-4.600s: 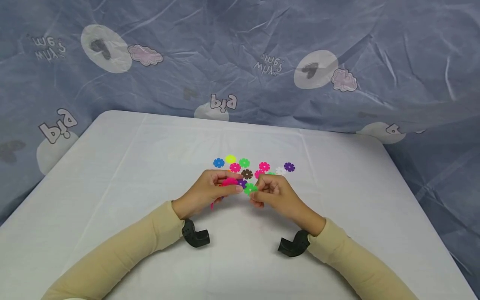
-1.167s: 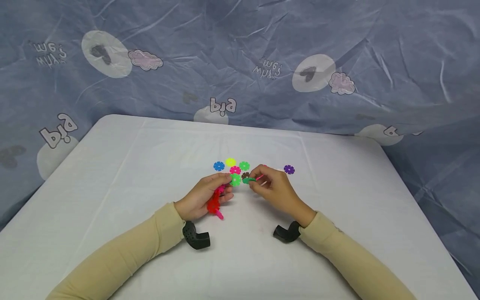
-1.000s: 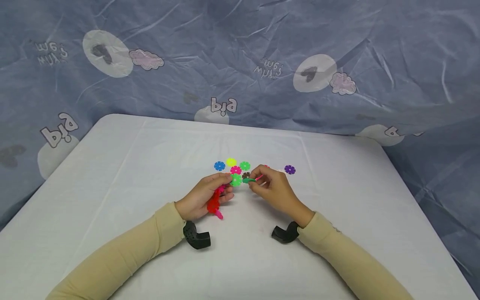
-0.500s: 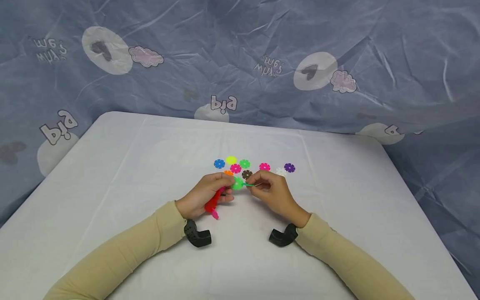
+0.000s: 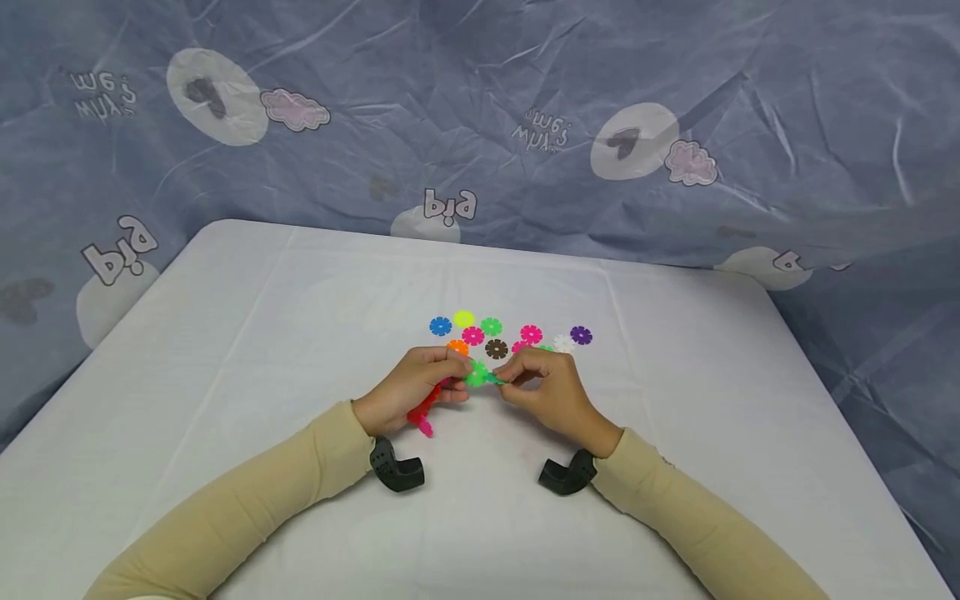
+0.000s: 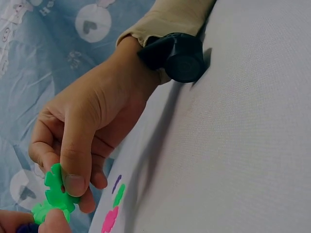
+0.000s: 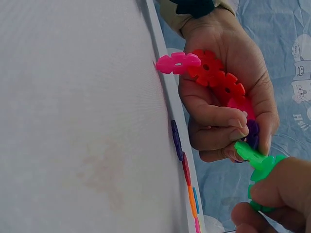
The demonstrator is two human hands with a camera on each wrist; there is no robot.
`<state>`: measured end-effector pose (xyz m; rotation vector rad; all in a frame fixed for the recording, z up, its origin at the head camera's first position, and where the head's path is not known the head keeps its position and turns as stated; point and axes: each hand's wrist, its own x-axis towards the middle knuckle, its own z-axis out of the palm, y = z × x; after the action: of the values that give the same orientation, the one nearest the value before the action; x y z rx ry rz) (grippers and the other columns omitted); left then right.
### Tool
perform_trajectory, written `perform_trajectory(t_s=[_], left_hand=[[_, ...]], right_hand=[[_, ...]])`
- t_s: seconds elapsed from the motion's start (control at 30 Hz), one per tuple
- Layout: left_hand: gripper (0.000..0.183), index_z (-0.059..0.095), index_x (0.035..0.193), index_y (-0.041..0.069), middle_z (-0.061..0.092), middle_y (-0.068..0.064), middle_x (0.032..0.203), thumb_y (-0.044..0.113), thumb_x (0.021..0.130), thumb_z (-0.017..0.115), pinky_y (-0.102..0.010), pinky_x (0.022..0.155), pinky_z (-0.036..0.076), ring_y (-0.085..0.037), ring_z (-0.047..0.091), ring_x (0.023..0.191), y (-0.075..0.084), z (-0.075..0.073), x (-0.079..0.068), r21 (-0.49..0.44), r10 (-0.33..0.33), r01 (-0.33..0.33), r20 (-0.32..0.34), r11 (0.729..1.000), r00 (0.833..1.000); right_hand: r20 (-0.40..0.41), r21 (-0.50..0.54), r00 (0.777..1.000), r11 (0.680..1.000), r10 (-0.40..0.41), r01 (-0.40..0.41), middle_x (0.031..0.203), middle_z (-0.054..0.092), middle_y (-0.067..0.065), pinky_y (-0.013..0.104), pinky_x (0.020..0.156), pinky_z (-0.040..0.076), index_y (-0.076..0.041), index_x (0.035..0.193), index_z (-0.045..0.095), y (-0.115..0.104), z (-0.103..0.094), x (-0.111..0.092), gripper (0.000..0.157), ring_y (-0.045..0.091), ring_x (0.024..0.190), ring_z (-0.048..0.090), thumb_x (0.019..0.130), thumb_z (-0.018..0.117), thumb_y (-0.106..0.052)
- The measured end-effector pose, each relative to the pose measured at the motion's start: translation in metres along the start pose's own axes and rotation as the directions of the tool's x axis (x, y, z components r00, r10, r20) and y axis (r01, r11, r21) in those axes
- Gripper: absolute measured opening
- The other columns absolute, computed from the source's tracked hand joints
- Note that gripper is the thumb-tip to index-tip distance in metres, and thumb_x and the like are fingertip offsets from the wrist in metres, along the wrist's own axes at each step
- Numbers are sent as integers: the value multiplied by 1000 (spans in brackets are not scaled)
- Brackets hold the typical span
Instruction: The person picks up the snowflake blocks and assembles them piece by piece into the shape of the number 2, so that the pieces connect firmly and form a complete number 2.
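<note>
In the head view my left hand (image 5: 410, 379) grips a chain of notched plastic discs. Two red discs (image 7: 206, 67) and a pink disc (image 7: 177, 63) trail across the palm in the right wrist view, and a purple disc (image 7: 252, 133) shows near the fingertips. At the chain's far end sits a bright green disc (image 5: 477, 374). My right hand (image 5: 550, 387) pinches a second green disc (image 5: 497, 379) edge-on against it. Whether the slots of these two are fully joined cannot be seen. Fingers hide part of the chain.
Loose discs lie flat just beyond the hands: blue (image 5: 440, 326), yellow (image 5: 464, 319), green (image 5: 491, 326), orange (image 5: 457, 347), brown (image 5: 496, 349), pink (image 5: 531, 334), white (image 5: 564, 342) and purple (image 5: 581, 335). A white cloth covers the table (image 5: 480, 517).
Earlier the right hand was at a green disc by the chain's purple one; later it held another green disc apart. Now that disc has moved left and meets the chain's green end.
</note>
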<state>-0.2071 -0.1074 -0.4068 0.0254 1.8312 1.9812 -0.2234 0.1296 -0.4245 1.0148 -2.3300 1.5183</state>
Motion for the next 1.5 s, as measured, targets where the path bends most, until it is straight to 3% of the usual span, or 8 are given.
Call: perform_trajectory(t_s=[0.27, 0.47, 0.77, 1.1, 1.5], left_hand=[[19, 68, 112, -2, 66, -5, 89, 15, 108, 62, -21, 85, 62, -10, 74, 78, -1, 1, 1, -41, -23, 24, 13, 999, 1000], [18, 66, 111, 0, 65, -5, 91, 17, 109, 59, -22, 85, 62, -10, 73, 79, -3, 3, 2, -102, -52, 54, 20, 993, 998], [18, 66, 111, 0, 66, -5, 92, 17, 109, 60, -22, 85, 62, -11, 73, 80, -3, 3, 2, -95, -59, 61, 24, 994, 998], [20, 67, 113, -2, 67, -5, 91, 17, 109, 60, -22, 85, 62, -11, 75, 78, -3, 4, 1, -52, -37, 37, 0, 998, 999], [19, 67, 113, -2, 67, -6, 91, 14, 109, 60, -23, 85, 62, -11, 75, 78, -4, 5, 1, -53, -52, 52, 10, 997, 999]], right_hand=[[-2, -10, 1000, 1000, -7, 7, 87, 78, 10, 32, 73, 65, -4, 80, 72, 0, 1, 2, 22, 21, 82, 76, 79, 73, 18], [2, 10, 999, 999, 38, -38, 87, 77, 11, 28, 75, 64, -4, 80, 70, -1, 2, 2, 22, 13, 84, 74, 80, 71, 18], [13, 45, 999, 998, 35, -36, 87, 75, 14, 27, 76, 64, -2, 81, 71, -1, 2, 1, 21, 9, 86, 73, 81, 71, 18], [32, 91, 997, 994, 65, -67, 87, 75, 15, 28, 80, 64, -1, 80, 74, -3, 0, 3, 15, 27, 90, 77, 83, 74, 13], [41, 68, 999, 997, 21, -23, 85, 76, 14, 27, 82, 63, -2, 74, 72, -4, 1, 3, 20, 28, 88, 77, 81, 76, 15]])
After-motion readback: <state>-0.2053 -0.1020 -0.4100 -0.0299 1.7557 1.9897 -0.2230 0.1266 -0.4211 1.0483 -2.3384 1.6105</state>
